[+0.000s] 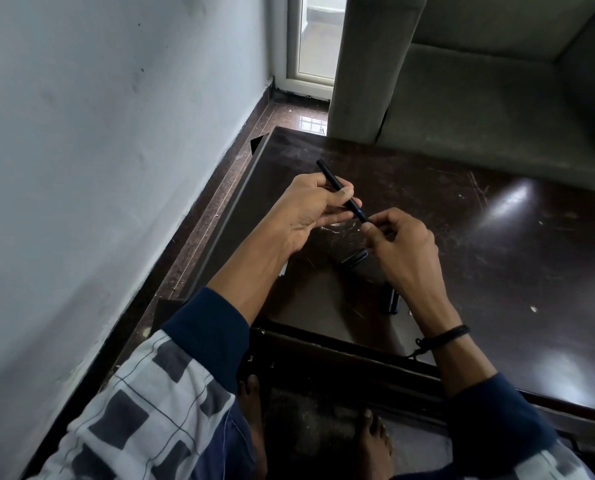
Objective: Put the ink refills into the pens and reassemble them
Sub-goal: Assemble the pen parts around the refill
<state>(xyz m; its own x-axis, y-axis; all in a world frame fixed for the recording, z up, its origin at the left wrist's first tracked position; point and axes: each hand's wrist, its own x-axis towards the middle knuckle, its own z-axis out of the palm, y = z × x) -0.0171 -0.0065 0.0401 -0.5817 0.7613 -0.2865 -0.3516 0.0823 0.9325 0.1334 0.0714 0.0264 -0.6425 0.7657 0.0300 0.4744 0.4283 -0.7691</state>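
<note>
My left hand [308, 211] grips a black pen barrel [330, 176] between thumb and fingers, its far end pointing up and away over the dark table [479, 237]. My right hand [398, 242] pinches the near tip of the same pen [361, 214] with curled fingers, just where a blue band shows. Below the hands, a black pen part [354, 257] lies on the table. Another dark pen piece [392, 301] lies beside my right wrist, partly hidden by it.
The table's left edge runs close to a pale wall [98, 150], with a strip of polished floor [219, 188] between. A grey sofa [479, 81] stands behind the table. My bare feet [372, 441] are under the table's near edge.
</note>
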